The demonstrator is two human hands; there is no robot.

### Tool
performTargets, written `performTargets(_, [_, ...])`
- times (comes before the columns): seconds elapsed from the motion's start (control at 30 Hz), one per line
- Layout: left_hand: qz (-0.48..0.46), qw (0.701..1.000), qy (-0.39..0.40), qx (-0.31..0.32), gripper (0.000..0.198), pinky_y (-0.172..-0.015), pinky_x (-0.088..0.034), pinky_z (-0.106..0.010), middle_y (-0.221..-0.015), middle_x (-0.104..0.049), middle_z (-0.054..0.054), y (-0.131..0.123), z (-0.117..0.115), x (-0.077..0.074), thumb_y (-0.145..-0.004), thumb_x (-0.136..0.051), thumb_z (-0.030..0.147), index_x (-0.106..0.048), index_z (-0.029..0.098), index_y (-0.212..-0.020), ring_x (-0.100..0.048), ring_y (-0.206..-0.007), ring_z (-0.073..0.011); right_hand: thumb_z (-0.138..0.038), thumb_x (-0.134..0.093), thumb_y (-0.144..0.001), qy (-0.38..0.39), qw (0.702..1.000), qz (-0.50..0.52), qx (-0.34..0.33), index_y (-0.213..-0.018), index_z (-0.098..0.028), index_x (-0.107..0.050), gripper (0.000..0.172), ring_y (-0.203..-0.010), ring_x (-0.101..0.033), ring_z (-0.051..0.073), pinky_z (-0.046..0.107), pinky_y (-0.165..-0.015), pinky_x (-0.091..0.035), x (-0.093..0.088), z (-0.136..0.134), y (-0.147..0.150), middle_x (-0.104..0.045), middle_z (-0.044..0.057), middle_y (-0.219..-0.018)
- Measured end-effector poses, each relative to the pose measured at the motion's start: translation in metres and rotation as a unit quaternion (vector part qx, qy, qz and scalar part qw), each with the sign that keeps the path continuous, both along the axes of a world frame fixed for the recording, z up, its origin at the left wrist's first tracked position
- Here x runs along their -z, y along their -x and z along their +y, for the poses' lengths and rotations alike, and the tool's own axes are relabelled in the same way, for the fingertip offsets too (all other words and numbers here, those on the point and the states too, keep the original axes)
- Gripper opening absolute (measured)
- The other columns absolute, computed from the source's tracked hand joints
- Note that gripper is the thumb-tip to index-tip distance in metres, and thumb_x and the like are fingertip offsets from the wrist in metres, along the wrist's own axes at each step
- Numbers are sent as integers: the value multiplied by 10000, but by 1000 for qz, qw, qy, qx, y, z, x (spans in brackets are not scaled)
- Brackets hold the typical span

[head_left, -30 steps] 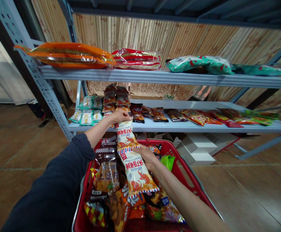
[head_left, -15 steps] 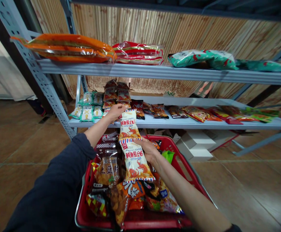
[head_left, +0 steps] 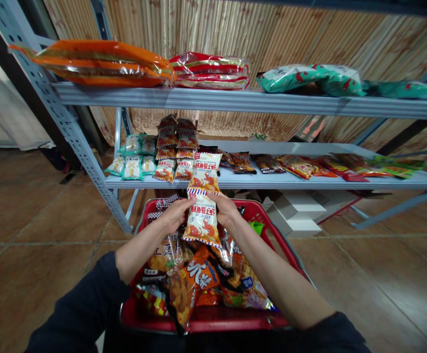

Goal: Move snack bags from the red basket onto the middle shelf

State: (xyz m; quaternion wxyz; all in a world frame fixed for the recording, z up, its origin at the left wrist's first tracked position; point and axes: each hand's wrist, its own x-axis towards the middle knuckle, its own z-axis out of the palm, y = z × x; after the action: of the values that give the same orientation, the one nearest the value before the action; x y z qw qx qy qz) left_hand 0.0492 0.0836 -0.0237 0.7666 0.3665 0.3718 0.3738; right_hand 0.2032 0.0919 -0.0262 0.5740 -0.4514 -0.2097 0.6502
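Note:
Two joined white-and-orange snack bags (head_left: 203, 218), printed with red lettering and shrimp, hang one above the other over the basket. My left hand (head_left: 177, 214) pinches their left edge near the seam between them. On the opposite edge, my right hand (head_left: 225, 210) grips at about the same height. Below my hands stands a red shopping basket (head_left: 213, 326) filled with snack bags, among them an orange-and-brown bag (head_left: 198, 274) and a potato chip bag (head_left: 167, 252) partly hidden by my left hand. Matching small snack bags (head_left: 165, 169) sit on the lower shelf behind.
A blue-grey metal rack holds a lower shelf (head_left: 331, 184) with green-and-white packets (head_left: 132, 166) and several brown and red packets (head_left: 242, 162). Its upper shelf (head_left: 213, 99) carries orange (head_left: 99, 63), red (head_left: 209, 71) and teal bags (head_left: 309, 78). White boxes (head_left: 296, 213) sit under the rack.
My left hand has come down from the top of the upper bag to the seam. The joined bags have moved up slightly, away from the basket's contents.

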Motion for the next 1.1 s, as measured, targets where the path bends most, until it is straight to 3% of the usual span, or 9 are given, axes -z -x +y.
performTargets(0.1, [-46, 999, 21, 6, 374, -698, -492, -306, -878, -679, -115, -1, -21, 1, -583, -754, 349, -646, 129, -865, -630, -738, -184, -87, -576, -699, -7, 1000, 4, 19, -859, -179, -578, 185, -626, -644, 198, 431, -723, -519, -1, 4, 1, -688, 20, -691])
performTargets(0.27, [-15, 1000, 12, 6, 366, -718, -508, -330, -910, -673, -114, 6, -39, 2, -595, -757, 266, -627, 144, -914, -641, -768, -194, -99, -579, -699, -22, 999, 3, 42, -853, -186, -585, 177, -659, -644, 199, 427, -739, -516, -3, 14, 0, -686, 12, -681])
performTargets(0.43, [-22, 997, 9, -75, 374, -742, -503, -290, -951, -664, -81, 0, -48, 10, -568, -760, 164, -611, 174, -910, -637, -784, -169, -99, -586, -691, -20, 998, -6, 65, -886, -199, -590, 220, -639, -636, 177, 394, -736, -520, 0, 23, -1, -681, -9, -666])
performTargets(0.67, [-88, 979, 89, -159, 263, -819, -490, -297, -833, -676, -53, -11, -54, 17, -579, -679, 19, -615, 163, -789, -630, -749, -140, -114, -594, -698, -21, 996, 0, 86, -867, -195, -583, 188, -606, -632, 170, 385, -695, -531, -5, 26, 0, -675, -12, -634])
performTargets(0.8, [-117, 979, 122, -114, 173, -842, -492, -385, -843, -675, -84, -15, -55, 16, -624, -696, 111, -629, 150, -779, -640, -763, -184, -110, -610, -688, -23, 996, 10, 86, -836, -192, -579, 172, -617, -639, 171, 379, -686, -534, -9, 27, 2, -679, -11, -646])
performTargets(0.9, [-127, 982, 115, -75, 215, -844, -492, -432, -868, -674, -97, -20, -57, 16, -634, -717, 170, -635, 154, -832, -643, -766, -205, -99, -609, -686, -33, 996, 8, 81, -788, -184, -583, 135, -604, -633, 169, 376, -677, -535, -11, 28, 4, -680, -5, -647])
performTargets(1.1, [-76, 982, 118, -124, 89, -801, -525, -363, -727, -667, -59, -28, -62, 16, -657, -679, 82, -625, 137, -702, -638, -675, -158, -90, -598, -689, -26, 997, -3, 78, -791, -186, -592, 140, -590, -628, 160, 359, -678, -538, -13, 30, 5, -678, -9, -630])
